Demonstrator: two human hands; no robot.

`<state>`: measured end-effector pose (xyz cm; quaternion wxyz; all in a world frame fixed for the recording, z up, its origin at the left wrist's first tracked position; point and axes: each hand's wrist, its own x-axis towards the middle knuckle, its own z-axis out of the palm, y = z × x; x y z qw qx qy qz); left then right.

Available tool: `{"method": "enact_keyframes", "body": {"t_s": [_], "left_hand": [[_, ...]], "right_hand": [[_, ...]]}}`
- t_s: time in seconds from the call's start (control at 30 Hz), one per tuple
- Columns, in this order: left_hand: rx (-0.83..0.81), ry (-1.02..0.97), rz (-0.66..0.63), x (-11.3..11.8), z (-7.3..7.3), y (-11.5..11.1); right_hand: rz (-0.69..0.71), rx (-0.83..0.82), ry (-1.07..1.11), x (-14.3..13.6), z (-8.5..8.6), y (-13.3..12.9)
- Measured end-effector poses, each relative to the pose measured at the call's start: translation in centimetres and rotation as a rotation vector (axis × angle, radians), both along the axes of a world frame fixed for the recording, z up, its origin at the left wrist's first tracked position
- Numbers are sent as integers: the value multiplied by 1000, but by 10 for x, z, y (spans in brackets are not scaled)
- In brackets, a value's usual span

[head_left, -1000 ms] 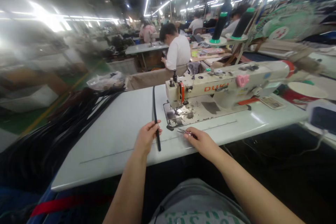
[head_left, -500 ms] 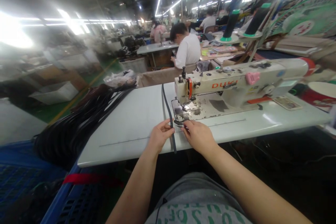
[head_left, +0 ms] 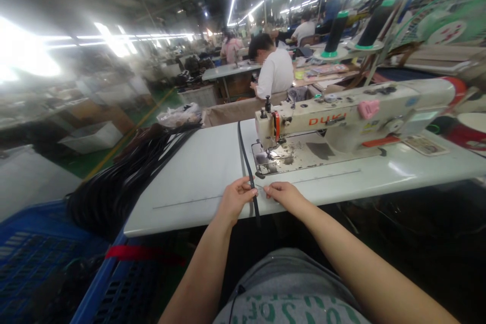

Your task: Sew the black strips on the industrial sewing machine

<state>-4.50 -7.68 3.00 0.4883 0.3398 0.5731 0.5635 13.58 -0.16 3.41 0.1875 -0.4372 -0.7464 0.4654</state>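
Observation:
A narrow black strap [head_left: 245, 154] runs lengthwise over the white sewing table, its near end hanging past the front edge. My left hand [head_left: 237, 197] pinches it close to that edge, thumb and fingers closed around the strap. Just to the right, my right hand [head_left: 284, 195] has its thumb and forefinger pressed together on a thin strand that looks like thread, reaching toward the strap. A small dark item [head_left: 260, 175] lies at the near left corner of the machine bed; its kind is unclear. The sewing machine [head_left: 322, 116] stands right behind my right hand.
A bundle of black straps [head_left: 114, 187] drapes over the table's left side, above a blue plastic basket [head_left: 30, 217] with a red band [head_left: 140, 253]. Black thread cones [head_left: 336, 35] stand behind the machine. A person in white [head_left: 279, 71] sits at work ahead.
My right hand has drawn back slightly from the small dark item and now pinches the thin strand. My left hand keeps its hold on the strap. The view has shifted a little.

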Motion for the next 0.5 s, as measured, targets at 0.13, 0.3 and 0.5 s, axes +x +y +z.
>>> {"method": "enact_keyframes", "body": {"t_s": [0.13,0.3,0.5], "left_hand": [[-17,-19,-27,2,2,-2],[-31,-46,-33,4,4,-4],[-38,-54,-64,5,7,-4]], "right_hand": [[-32,9,6,-3,-1,2],[-39,147,-49,-2,11,-10],[16,279,-151,0,21,-20]]}}
